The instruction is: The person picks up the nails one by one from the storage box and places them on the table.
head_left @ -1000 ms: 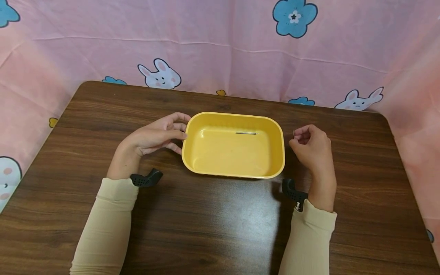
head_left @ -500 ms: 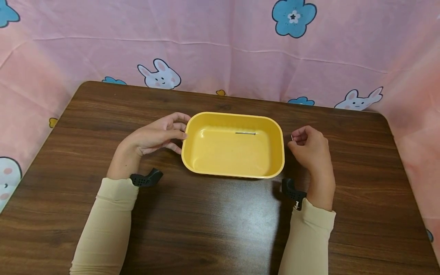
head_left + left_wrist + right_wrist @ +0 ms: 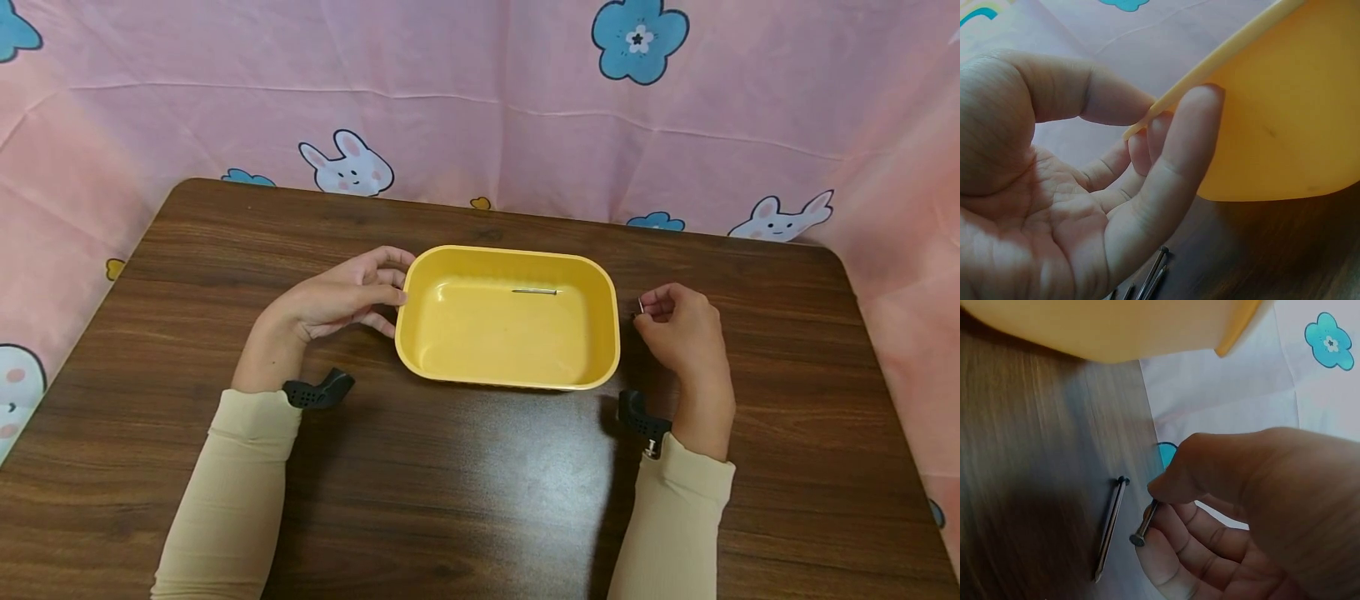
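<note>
A yellow plastic tub [image 3: 506, 382] stands on the table, and one nail [image 3: 534, 292] lies on its floor. My left hand [image 3: 341, 296] holds the tub's left rim between thumb and fingers, as the left wrist view also shows. To the right of the tub, my right hand [image 3: 682, 329] pinches a nail [image 3: 1143, 530] between thumb and fingers; its flat head points out from the fingertips. Another nail [image 3: 1110, 531] lies on the wood beside those fingers in the right wrist view. The head view does not plainly show this loose nail.
Several nails [image 3: 1150, 278] lie under my left hand, partly cut off in its wrist view. The brown wooden table [image 3: 450, 492] ends at the back against a pink cloth [image 3: 465, 92] with rabbits and flowers. A black wrist mount [image 3: 641, 417] sits on each forearm.
My right hand has dipped slightly toward the tub and drawn back. The nail in its fingers shows at a slightly different angle. Left hand and tub stay put.
</note>
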{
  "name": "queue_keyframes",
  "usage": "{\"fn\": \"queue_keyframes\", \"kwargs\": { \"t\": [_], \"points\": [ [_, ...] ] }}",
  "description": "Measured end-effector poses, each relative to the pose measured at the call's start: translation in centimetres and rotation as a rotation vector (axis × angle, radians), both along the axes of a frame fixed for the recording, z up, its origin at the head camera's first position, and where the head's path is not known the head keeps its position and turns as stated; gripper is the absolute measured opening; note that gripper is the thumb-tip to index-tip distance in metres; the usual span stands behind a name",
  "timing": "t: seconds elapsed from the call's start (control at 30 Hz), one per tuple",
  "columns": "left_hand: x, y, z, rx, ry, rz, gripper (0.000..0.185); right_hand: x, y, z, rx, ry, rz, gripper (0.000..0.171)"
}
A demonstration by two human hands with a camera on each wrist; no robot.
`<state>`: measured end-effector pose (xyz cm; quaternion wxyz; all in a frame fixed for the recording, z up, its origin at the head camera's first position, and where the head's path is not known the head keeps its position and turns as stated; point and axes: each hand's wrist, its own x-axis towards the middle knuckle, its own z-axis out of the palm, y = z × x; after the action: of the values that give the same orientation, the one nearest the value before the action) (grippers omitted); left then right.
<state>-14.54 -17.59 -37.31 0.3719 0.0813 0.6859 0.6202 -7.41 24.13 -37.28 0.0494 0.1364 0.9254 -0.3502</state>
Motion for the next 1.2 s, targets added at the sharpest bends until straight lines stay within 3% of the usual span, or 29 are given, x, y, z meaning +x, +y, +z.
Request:
{"fn": "queue_keyframes", "kwargs": {
  "t": [1.2],
  "points": [
    [0.03, 0.05, -0.10, -0.002, 0.006, 0.007, 0.058, -0.03, 1.03, -1.04, 0.022, -0.029, 0.027, 0.031]
  ]
}}
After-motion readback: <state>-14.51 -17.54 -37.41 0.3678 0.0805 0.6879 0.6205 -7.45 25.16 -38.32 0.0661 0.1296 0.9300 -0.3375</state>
